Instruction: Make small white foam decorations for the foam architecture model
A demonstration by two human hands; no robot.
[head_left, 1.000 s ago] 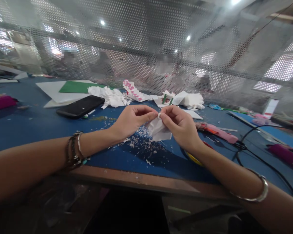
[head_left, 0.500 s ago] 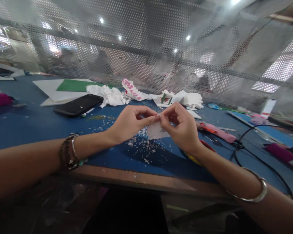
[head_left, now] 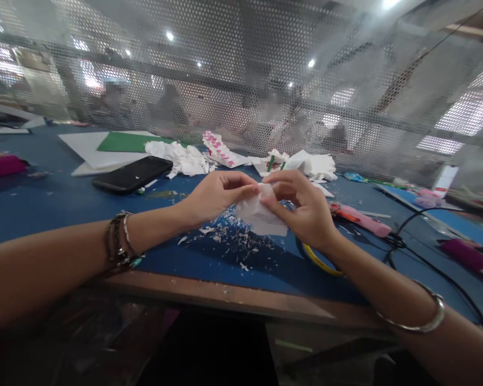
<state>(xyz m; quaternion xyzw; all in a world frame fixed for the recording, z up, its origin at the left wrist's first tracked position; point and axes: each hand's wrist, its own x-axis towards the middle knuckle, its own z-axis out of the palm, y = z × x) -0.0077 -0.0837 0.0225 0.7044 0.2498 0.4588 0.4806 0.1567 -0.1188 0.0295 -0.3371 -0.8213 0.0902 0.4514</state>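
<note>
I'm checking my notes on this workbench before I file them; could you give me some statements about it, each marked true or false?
1. The left hand and right hand both hold the thin white sheet. True.
2. The phone is white. False: it is black.
3. White scraps are scattered on the blue table. True.
4. The right arm wears no jewellery. False: it has a silver bangle.
5. The pink-handled tool lies to the left of both hands. False: it lies to their right.
6. A green sheet lies beyond the phone. True.
</note>
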